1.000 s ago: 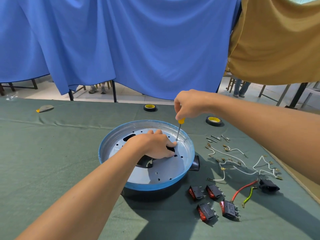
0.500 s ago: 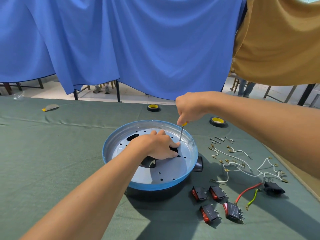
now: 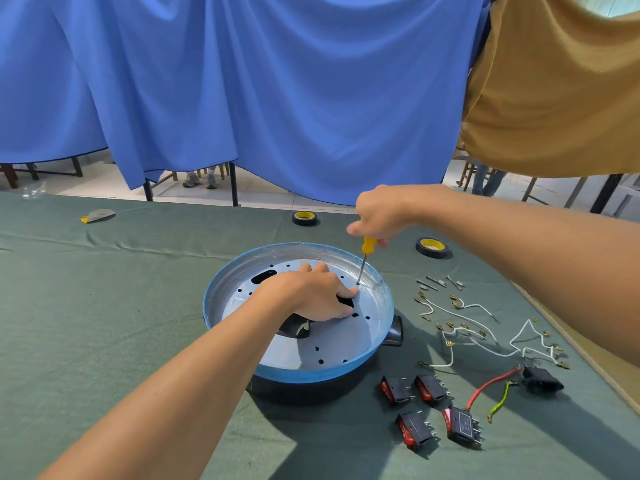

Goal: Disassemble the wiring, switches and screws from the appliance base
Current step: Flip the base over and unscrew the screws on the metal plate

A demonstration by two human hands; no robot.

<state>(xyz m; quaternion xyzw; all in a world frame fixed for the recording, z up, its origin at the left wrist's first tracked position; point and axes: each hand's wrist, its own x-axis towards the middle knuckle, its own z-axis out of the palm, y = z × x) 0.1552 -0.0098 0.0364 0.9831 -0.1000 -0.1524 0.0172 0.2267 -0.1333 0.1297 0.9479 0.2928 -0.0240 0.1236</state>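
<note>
Yellow screwdriver is gripped tight by the right hand, its tip set on a screw inside the blue appliance base on the table. The left hand is pressed flat, holding nothing. A tilted tip could slip and poke those close fingers.

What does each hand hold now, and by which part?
The right hand holds the screwdriver by its yellow handle, tip down in the appliance base. The left hand grips nothing; it presses flat on the base.
</note>
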